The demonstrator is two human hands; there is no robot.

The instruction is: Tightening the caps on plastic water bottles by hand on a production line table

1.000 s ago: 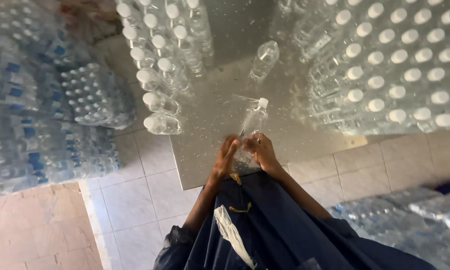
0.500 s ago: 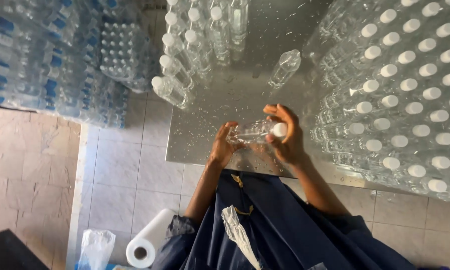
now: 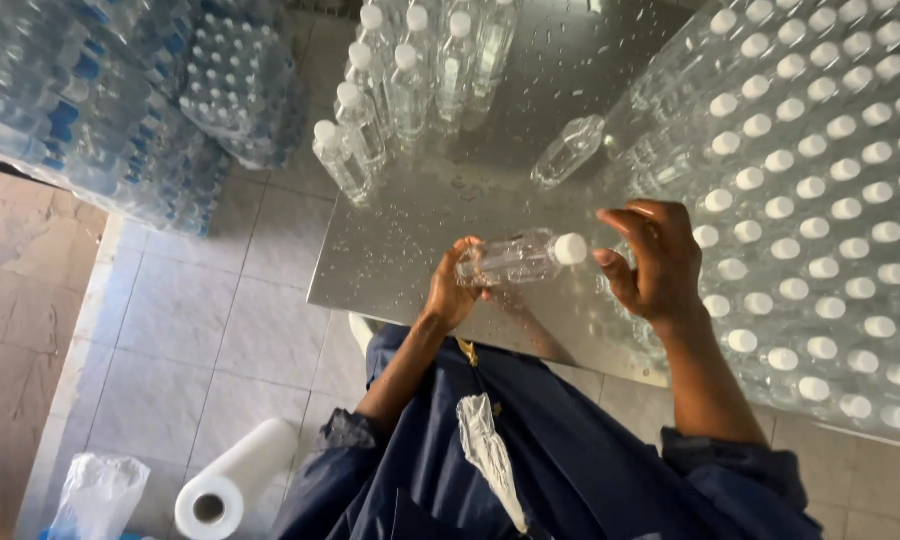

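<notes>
Your left hand (image 3: 455, 290) grips the clear bottle (image 3: 515, 258) by its base, held sideways over the wet counter (image 3: 410, 250). Your right hand (image 3: 655, 260) is open, just beside the white cap (image 3: 570, 248). Keep the base steady; fingers should meet the cap squarely.

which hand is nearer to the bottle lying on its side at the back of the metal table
Right. The right hand is open just below and right of the lying bottle; the left hand is farther down-left, holding another capped bottle.
</notes>
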